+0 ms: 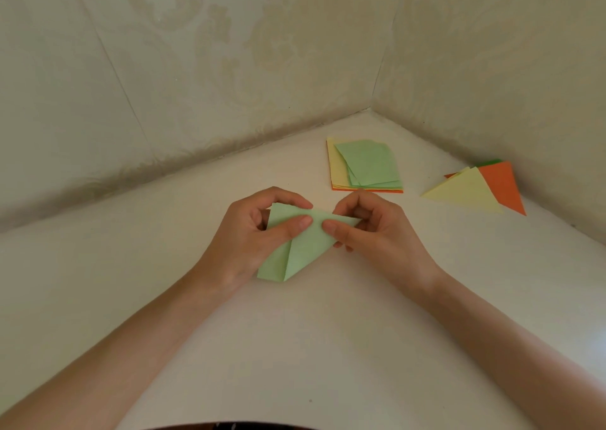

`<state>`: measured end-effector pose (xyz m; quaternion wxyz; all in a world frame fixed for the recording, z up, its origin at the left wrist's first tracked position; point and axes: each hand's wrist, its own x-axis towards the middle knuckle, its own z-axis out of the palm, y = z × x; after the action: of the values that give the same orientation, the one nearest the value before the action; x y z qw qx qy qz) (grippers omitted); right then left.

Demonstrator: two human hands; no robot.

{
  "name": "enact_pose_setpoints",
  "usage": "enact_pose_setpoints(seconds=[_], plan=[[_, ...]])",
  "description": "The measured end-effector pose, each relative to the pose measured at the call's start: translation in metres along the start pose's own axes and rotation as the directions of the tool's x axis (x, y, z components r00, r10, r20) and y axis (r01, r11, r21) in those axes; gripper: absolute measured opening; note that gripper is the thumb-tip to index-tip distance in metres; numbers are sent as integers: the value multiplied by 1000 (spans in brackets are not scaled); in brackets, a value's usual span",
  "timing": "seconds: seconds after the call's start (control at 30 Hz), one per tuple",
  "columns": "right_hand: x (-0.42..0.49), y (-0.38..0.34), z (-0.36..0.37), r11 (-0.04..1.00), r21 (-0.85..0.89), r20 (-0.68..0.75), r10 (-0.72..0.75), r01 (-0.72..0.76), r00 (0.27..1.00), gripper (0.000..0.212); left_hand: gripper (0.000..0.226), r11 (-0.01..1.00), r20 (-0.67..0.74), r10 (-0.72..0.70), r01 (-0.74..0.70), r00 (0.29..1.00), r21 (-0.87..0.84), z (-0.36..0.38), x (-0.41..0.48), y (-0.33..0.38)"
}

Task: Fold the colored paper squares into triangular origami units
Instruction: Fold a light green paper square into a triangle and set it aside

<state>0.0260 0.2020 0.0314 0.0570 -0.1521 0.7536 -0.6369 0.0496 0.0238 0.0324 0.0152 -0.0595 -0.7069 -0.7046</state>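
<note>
A light green paper square (pixel 300 254), partly folded with a crease down its lower half, is held just above the white table between both hands. My left hand (pixel 249 232) pinches its left part, thumb on top and fingers curled over the far edge. My right hand (pixel 370 226) pinches its right corner, thumb pressing the top face near the left thumb. The paper's upper corners are hidden by my fingers.
A stack of flat paper squares (pixel 367 165), green on top over yellow and orange, lies behind my hands. Folded triangles, yellow (pixel 465 190) and orange (pixel 501 185) with a green one under them, lie at the right by the wall. Walls (pixel 196 68) close the table's corner.
</note>
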Motion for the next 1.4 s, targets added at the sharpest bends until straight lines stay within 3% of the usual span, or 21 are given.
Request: enact_pose_setpoints(seconds=[0.13, 0.3, 0.47, 1.17, 1.4], plan=[[1, -1, -3, 980, 178, -13, 98, -94, 995, 28, 14, 999, -33, 39, -39, 999, 5, 1, 1, 0], [3, -1, -5, 946, 278, 41, 160, -165, 986, 20, 12, 996, -71, 87, -87, 994, 9, 2, 1, 1], [3, -1, -5, 953, 287, -2, 102, -97, 995, 4, 8, 993, -88, 117, -115, 989, 23, 2, 0, 0], [3, -3, -3, 958, 279, -51, 87, -70, 995, 10, 9, 989, -92, 140, -135, 986, 61, 2, 1, -3], [2, -2, -2, 980, 190, -68, 66, -52, 995, 11, 10, 985, -111, 150, -139, 982, 102, 0, 4, -5]])
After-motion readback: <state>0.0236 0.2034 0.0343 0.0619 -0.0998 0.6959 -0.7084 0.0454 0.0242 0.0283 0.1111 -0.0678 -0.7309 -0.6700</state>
